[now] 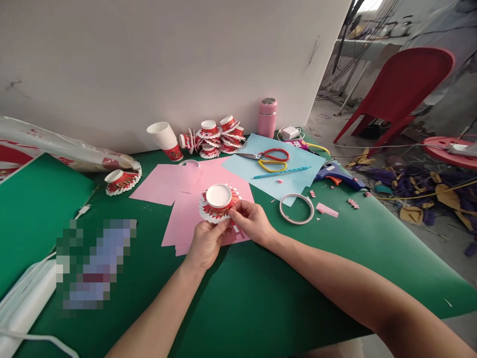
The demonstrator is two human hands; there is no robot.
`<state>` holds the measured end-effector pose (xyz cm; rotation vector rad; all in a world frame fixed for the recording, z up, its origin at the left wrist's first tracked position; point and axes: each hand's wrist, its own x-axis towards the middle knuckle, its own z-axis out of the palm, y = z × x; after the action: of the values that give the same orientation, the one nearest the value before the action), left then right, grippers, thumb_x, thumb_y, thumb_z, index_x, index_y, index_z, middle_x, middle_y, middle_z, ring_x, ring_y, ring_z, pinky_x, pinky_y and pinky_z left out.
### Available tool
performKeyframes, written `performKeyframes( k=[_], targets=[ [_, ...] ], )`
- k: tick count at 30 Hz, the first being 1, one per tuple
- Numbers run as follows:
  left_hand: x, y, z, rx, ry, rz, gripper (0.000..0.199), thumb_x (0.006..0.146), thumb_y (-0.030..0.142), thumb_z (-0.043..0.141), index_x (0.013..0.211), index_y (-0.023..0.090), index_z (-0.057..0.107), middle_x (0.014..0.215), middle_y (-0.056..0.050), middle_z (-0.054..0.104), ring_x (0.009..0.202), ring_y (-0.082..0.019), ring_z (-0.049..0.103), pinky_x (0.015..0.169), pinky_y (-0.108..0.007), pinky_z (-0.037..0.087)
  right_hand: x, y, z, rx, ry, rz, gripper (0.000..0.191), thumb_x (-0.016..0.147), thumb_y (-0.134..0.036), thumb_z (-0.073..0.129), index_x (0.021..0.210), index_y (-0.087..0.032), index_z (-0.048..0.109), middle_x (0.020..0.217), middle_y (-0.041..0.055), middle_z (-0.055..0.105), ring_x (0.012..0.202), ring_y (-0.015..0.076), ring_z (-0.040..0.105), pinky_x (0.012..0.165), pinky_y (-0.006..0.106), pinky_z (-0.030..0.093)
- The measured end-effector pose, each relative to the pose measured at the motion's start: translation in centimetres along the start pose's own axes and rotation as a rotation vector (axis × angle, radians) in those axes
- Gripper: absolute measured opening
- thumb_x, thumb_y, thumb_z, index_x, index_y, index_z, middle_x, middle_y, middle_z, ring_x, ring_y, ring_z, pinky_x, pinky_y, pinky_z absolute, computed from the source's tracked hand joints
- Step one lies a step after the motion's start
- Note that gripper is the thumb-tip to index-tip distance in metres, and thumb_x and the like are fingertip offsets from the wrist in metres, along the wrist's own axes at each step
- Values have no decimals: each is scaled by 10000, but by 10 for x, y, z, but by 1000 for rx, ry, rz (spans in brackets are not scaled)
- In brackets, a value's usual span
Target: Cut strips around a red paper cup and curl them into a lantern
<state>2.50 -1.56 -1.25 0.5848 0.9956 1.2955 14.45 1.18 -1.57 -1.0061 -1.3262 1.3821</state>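
Note:
Between my two hands is a red and white paper cup [219,196], bottom up, its side cut into strips that fan out around it. My left hand [205,243] pinches the near edge of the fringe, thumb on top. From the right, my right hand [255,221] closes thumb and fingers on the strips at that side. Under the cup lie pink paper sheets [152,184]. Light blue sheets [301,175] lie beyond my right hand, with scissors [264,157] and a blue pencil [282,172] on them.
At the wall stand stacked paper cups [164,136], a pile of cut cups [209,132] and a pink flask [267,119]. A tape roll [297,209] and blue glue gun [341,176] lie right. Another cut cup [121,182] sits left. Beyond the table is a red chair [406,84].

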Motion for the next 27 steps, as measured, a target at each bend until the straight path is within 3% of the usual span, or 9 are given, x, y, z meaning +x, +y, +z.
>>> performKeyframes(
  k=[12,19,27],
  targets=[
    [-2,3,2,16,-23,-20,223,551,234,800,709,99,719,686,-53,679,593,-99,534,594,-244,427,1,3,-4,0,10,-17,244,706,-398,584,626,-185,497,543,-33,502,489,93,438,471,222,362],
    [-2,7,4,-21,22,-24,224,592,298,756,713,114,715,679,-54,672,604,-122,562,589,-255,452,3,4,-4,51,0,17,239,689,-395,593,635,-176,516,555,-26,520,484,91,449,480,226,375],
    [0,3,-1,-7,14,2,192,591,230,778,717,99,715,672,-56,670,615,-120,568,608,-257,454,3,3,-4,52,7,31,250,681,-400,616,614,-184,509,547,-27,526,485,96,469,496,233,398]
  ],
)
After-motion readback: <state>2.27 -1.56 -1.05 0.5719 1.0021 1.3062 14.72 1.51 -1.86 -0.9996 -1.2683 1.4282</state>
